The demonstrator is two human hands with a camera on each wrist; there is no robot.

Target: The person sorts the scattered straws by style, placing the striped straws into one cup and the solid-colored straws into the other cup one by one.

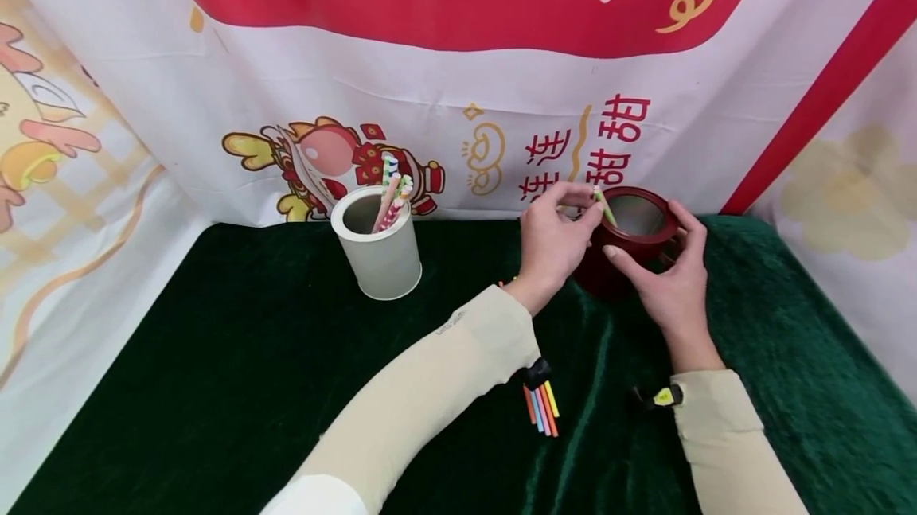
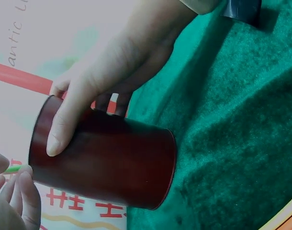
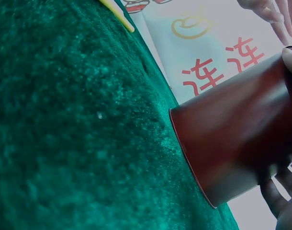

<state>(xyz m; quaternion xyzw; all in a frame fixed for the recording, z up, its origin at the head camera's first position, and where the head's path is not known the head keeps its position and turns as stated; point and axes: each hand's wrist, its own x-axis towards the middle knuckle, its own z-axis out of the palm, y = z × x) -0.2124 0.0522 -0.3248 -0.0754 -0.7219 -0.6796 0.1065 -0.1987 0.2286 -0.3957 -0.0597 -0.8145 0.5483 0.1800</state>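
Observation:
A dark red cup with an open top stands on the green cloth at the right, its rim toward me. My right hand grips the cup from its right side, thumb near the rim at the front and fingers round the far side. With thumb and fingertips my left hand pinches a thin green stick at the cup's left rim. The stick's lower end slants into the opening. In the left wrist view the stick shows between the fingertips beside the cup.
A light grey cup holding several patterned sticks stands on the left. Several coloured sticks lie on the green cloth below my left wrist, and others peek out behind it. A printed curtain hangs behind.

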